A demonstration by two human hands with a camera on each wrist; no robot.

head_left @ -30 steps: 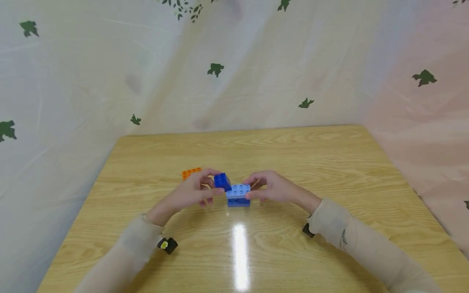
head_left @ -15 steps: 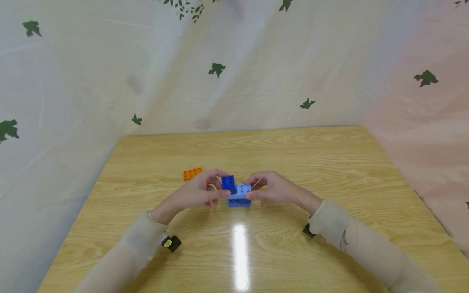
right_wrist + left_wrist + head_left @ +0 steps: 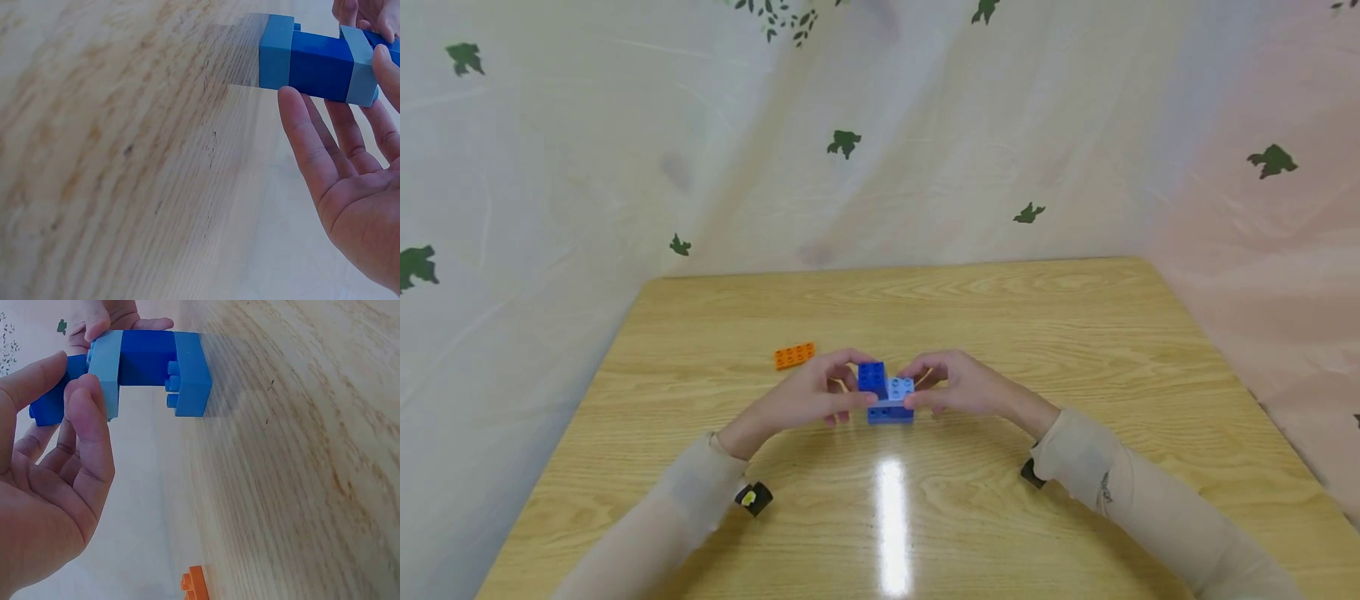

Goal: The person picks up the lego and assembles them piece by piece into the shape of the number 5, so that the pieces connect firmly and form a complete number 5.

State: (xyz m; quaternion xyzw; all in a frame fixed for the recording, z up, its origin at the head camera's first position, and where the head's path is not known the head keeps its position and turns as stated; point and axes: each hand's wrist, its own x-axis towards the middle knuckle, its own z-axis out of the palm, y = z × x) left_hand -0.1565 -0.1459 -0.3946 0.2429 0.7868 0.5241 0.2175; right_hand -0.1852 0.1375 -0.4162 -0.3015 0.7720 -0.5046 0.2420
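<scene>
My left hand (image 3: 808, 393) pinches a dark blue brick (image 3: 872, 379) between thumb and fingers. That brick stands on the left half of a light blue brick (image 3: 901, 389); how firmly it sits there I cannot tell. Beneath the light blue brick are another dark blue brick (image 3: 148, 357), toward the right end, and a medium blue base brick (image 3: 195, 378) on the table. From the right side, my right hand (image 3: 966, 387) holds the light blue brick, thumb on its near face and fingers behind. Studs of the base brick show in the gap at the left.
An orange brick (image 3: 794, 356) lies flat on the wooden table (image 3: 1037, 325), behind and left of my left hand. A pale cloth (image 3: 925, 125) with green bird and leaf prints hangs beyond the table's far edge.
My left hand has moved right with the dark blue brick, which went from tilted at the stack's left edge to upright on its left half. The right hand stays in place.
</scene>
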